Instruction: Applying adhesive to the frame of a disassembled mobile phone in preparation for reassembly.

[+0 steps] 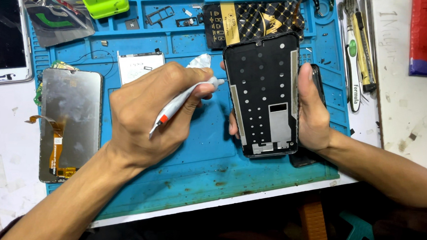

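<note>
A big blue work mat (187,171) covers most of the white table (406,118). On its left side lies a phone screen panel (70,121), face down, with an orange ribbon cable on its back. That screen is off the phone and has not gone back on.

The right hand (314,111) holds a black phone frame (265,94) upright on the mat, a bit right of the middle. The thumb presses one long side and the fingers curl round the other, so the grip is tight. The frame is bare inside (just little holes and a grey patch).

The left hand (147,121) is closed around a thin white glue tube (185,101) with a red band. Its tip points at the frame's left edge, very close, maybe touching. I cannot see any glue on the frame, so the gluing looks only just begun.

Small tools (357,52) lie at the mat's right edge.
</note>
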